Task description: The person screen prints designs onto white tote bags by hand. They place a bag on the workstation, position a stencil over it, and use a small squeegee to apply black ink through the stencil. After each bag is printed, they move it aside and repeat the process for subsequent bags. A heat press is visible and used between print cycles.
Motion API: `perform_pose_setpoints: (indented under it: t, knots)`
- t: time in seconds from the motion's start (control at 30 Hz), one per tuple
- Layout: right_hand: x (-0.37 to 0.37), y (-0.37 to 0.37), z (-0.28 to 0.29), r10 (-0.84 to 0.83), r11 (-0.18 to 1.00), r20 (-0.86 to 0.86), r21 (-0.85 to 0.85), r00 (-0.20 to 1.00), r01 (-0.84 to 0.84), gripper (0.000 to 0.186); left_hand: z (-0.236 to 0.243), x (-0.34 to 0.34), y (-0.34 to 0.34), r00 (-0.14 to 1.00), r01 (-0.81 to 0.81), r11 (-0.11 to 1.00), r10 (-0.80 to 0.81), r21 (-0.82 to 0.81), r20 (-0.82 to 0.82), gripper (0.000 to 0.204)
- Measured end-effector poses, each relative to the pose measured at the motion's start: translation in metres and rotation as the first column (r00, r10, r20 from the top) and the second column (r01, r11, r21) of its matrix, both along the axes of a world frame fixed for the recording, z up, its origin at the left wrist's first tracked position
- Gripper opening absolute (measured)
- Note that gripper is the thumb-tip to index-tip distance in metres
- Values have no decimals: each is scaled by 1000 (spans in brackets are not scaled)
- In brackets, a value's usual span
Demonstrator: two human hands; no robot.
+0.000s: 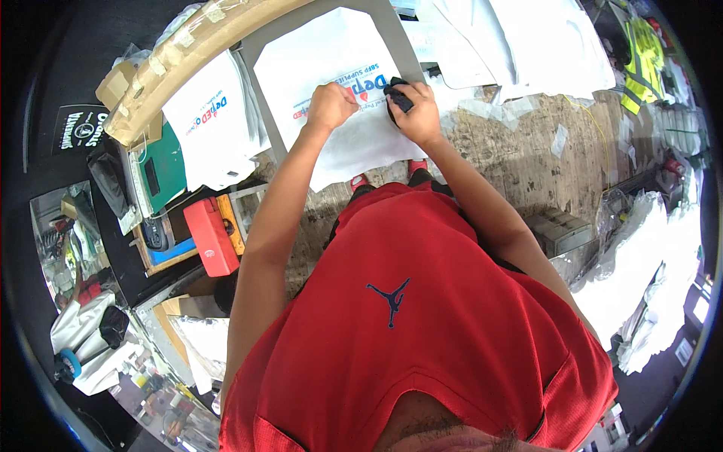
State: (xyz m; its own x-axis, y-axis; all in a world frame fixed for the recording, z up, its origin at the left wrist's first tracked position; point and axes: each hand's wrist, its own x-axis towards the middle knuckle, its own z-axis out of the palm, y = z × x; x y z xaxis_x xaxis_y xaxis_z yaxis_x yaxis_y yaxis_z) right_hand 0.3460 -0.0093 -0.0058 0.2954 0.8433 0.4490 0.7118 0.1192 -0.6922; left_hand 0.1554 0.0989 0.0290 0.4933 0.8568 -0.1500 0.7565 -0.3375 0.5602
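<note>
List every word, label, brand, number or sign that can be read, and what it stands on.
I leave wording uncopied and tell only where print stands.
Middle white sheet: blue and red print, partly covered by the left hand.
Left sheets: blue and red print.
Black sign: white lettering and emblem.
Shirt: dark figure emblem.
Red box: pale mark, too small to read.

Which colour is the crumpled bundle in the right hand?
The bundle is black; it shows best in the head view.
</note>
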Motion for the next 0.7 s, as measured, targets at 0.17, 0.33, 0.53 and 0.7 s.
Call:
perform_pose_setpoints:
  t: [0.17, 0.33, 0.53, 0.7]
  knots:
    - [3, 10, 3, -136, 990, -124, -52, 983, 130, 23, 0, 2, -5, 999, 24, 999, -25, 34, 29, 15]
    - [9, 58, 24, 239, 971, 353, -115, 905, -211, 21, -5, 7, -3, 997, 26, 998, -29, 53, 66, 16]
    - [-5, 23, 13, 355, 934, 538, -247, 764, -259, 22, -3, 3, -13, 995, 12, 998, -18, 66, 95, 14]
    - [5, 51, 22, 322, 934, 502, -310, 803, -180, 24, -18, 9, -16, 983, -71, 983, 40, 171, 177, 14]
